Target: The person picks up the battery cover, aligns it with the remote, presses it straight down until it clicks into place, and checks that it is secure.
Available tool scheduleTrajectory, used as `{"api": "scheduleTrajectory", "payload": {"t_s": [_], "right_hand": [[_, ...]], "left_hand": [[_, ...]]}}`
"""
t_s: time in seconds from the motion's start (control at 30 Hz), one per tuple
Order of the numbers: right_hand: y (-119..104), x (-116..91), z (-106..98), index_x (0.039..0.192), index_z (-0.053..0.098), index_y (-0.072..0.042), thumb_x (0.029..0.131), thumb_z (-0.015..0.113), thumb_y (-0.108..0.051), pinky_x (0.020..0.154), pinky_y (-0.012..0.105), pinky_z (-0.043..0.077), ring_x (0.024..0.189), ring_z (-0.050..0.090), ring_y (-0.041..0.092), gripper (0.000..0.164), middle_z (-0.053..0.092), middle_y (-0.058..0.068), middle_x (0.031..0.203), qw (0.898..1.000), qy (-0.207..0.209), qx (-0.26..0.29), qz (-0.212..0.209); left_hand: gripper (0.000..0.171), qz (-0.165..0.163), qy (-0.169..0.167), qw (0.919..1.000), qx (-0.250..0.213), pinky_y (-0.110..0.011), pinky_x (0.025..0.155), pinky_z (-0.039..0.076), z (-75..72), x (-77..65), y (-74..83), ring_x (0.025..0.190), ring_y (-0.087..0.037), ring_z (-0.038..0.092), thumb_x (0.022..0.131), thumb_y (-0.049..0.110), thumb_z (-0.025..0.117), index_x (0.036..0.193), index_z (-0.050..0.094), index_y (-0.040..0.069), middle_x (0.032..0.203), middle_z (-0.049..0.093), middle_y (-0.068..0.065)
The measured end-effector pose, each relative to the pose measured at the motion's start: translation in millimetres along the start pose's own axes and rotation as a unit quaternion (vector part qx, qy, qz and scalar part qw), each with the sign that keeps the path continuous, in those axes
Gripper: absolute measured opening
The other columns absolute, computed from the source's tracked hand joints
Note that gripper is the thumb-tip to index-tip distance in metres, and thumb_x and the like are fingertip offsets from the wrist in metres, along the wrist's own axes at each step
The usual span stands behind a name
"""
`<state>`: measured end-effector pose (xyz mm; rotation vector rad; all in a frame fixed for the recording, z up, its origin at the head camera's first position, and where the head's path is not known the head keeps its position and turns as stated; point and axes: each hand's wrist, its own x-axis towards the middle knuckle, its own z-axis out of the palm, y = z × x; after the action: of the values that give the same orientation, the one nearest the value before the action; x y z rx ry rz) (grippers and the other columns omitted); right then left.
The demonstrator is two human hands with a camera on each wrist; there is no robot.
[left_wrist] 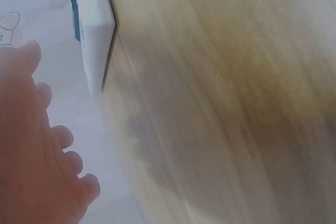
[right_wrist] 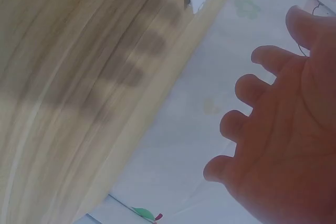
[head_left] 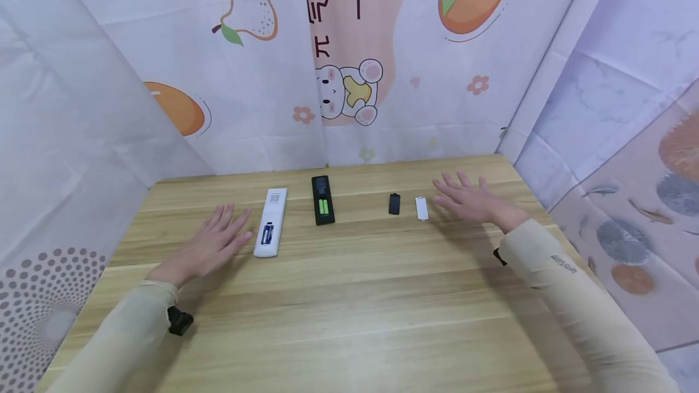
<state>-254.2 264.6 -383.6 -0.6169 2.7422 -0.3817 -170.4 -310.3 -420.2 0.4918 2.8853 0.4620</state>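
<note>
My left hand (head_left: 206, 247) hovers above the table with fingers spread, just left of a white remote control (head_left: 271, 222). That remote lies back up, its battery bay uncovered with dark blue batteries (head_left: 267, 233) inside. Beside it lies a black remote control (head_left: 323, 200), also back up, with green batteries (head_left: 323, 207) in its bay. Over the right side my right hand (head_left: 471, 200) is held with spread fingers and holds nothing. Nearest to it is a small white battery cover (head_left: 422, 208), with a black battery cover (head_left: 394, 204) to its left.
The wooden table (head_left: 338, 308) ends at a printed curtain (head_left: 262, 108) along its back edge. More curtain hangs at the left and right sides. Dark wrist straps show on the left sleeve (head_left: 128, 326) and the right sleeve (head_left: 568, 290).
</note>
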Motion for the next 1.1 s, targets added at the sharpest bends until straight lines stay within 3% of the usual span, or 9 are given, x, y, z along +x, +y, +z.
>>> {"api": "scheduleTrajectory", "payload": {"t_s": [0.23, 0.5, 0.8, 1.1], "right_hand": [[-5.0, 0.3, -0.9, 0.162, 0.019, -0.011, 0.109, 0.026, -0.056, 0.107, 0.076, -0.016, 0.149, -0.008, 0.05, 0.07, 0.007, 0.023, 0.166, 1.0, -0.004, 0.003, -0.012], [-10.7, 3.1, 1.0, 0.163, 0.018, -0.016, 0.109, 0.025, -0.056, 0.109, 0.075, -0.015, 0.151, -0.007, 0.045, 0.068, 0.008, 0.018, 0.167, 1.0, -0.007, 0.007, -0.012], [-15.9, 6.1, 2.3, 0.163, 0.019, -0.013, 0.111, 0.032, -0.046, 0.109, 0.073, -0.017, 0.15, -0.008, 0.046, 0.063, 0.009, 0.019, 0.167, 0.999, -0.002, 0.015, -0.028], [-19.1, 9.4, 5.5, 0.163, 0.016, -0.012, 0.11, 0.032, -0.05, 0.11, 0.071, -0.017, 0.151, -0.009, 0.045, 0.068, 0.007, 0.017, 0.167, 0.999, -0.004, 0.018, -0.038]], "left_hand": [[0.07, 0.006, -0.004, 0.9999, -0.014, -0.07, 0.116, 0.002, -2.0, 5.0, 7.0, 0.15, -0.047, -0.009, 0.109, 0.051, 0.032, 0.163, 0.015, 0.01, 0.165, -0.006, -0.027], [0.073, -0.013, -0.021, 0.9987, -0.045, -0.068, 0.117, 0.003, -0.5, 14.7, 11.3, 0.15, -0.049, -0.005, 0.109, 0.054, 0.03, 0.163, 0.01, 0.01, 0.165, -0.004, -0.028], [0.069, -0.011, -0.028, 0.9976, -0.062, -0.07, 0.116, 0.005, -1.2, 24.4, 12.5, 0.149, -0.051, -0.001, 0.109, 0.052, 0.031, 0.162, 0.019, 0.009, 0.164, 0.001, -0.03], [0.067, -0.017, -0.046, 0.9932, -0.105, -0.069, 0.117, 0.006, -0.9, 34.9, 13.8, 0.15, -0.051, 0.002, 0.11, 0.048, 0.03, 0.161, 0.019, 0.006, 0.164, 0.007, -0.031]]}}
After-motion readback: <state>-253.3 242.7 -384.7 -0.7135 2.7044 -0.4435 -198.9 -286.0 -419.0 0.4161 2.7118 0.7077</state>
